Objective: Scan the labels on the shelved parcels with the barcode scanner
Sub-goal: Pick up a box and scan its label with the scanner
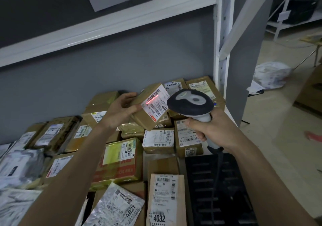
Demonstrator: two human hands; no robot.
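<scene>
My left hand [120, 111] grips a small brown cardboard parcel [144, 121], lifted and tilted above the shelf. Its white label [156, 104] faces the scanner, and a red laser line crosses the barcode on it. My right hand [209, 128] holds the handle of a dark grey and white barcode scanner [190, 104], whose head points at that label from the right. The scanner's cable runs down under my right wrist. Several other labelled parcels [158, 138] lie packed on the shelf below.
A white shelf beam [104, 27] runs overhead and a white upright post [222, 51] stands at the right. A black slotted crate [217, 187] sits at the shelf's right end. White poly mailers [20, 166] lie at the left. A plastic bag [271, 74] rests on the floor.
</scene>
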